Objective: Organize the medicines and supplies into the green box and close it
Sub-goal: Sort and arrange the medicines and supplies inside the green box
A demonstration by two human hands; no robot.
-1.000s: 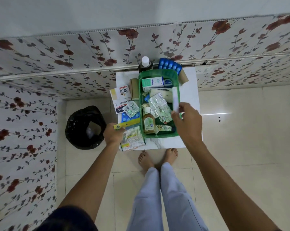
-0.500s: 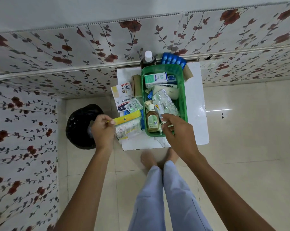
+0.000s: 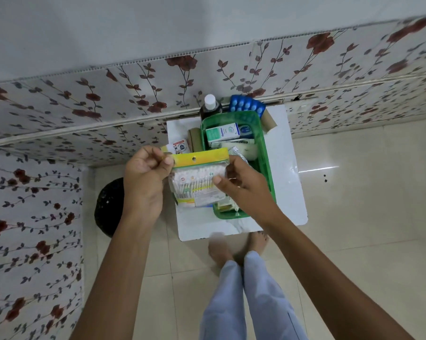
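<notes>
A clear packet of cotton swabs [image 3: 196, 181] with a yellow header is lifted above the small white table [image 3: 288, 192]. My left hand [image 3: 145, 177] pinches its top left corner. My right hand [image 3: 241, 185] grips its right side with thumb and fingers. Behind the packet stands the green box [image 3: 266, 153], open, holding a white and green medicine carton [image 3: 221, 133], a white tube and foil strips. The packet and my right hand hide the box's near half.
A dark bottle with a white cap [image 3: 210, 106], a blue blister pack [image 3: 246, 105] and a brown roll [image 3: 268, 122] lie behind the box. A leaflet [image 3: 180, 147] and another brown roll [image 3: 194, 142] sit left of it. A black bin [image 3: 109, 204] stands on the floor at left.
My left hand lifted the swab packet off the table and toward the middle. My right hand left the box's contents and took hold of the packet's right side.
</notes>
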